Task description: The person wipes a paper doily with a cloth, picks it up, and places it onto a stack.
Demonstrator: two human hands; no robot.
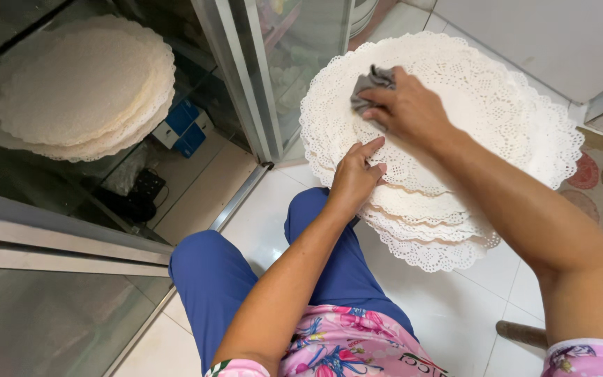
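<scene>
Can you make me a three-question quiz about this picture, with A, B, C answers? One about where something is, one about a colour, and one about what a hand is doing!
1. Where is the second stack of lacy mats?
A. Behind the glass, upper left
B. On the person's lap
C. Leaning on the white wall

2. What colour is the cloth?
A. Red
B. Grey
C. Yellow

3. What is the right hand doing?
A. Hanging in the air, open
B. Pressing the cloth onto the top mat
C. Holding a cup

Answers:
1 A: that stack lies behind the glass at the upper left, apart from the big stack near the hands.
2 B: the crumpled cloth under the fingers is grey.
3 B: the right hand has a grip on the cloth against the top white mat, while the left hand touches the stack's edge.
</scene>
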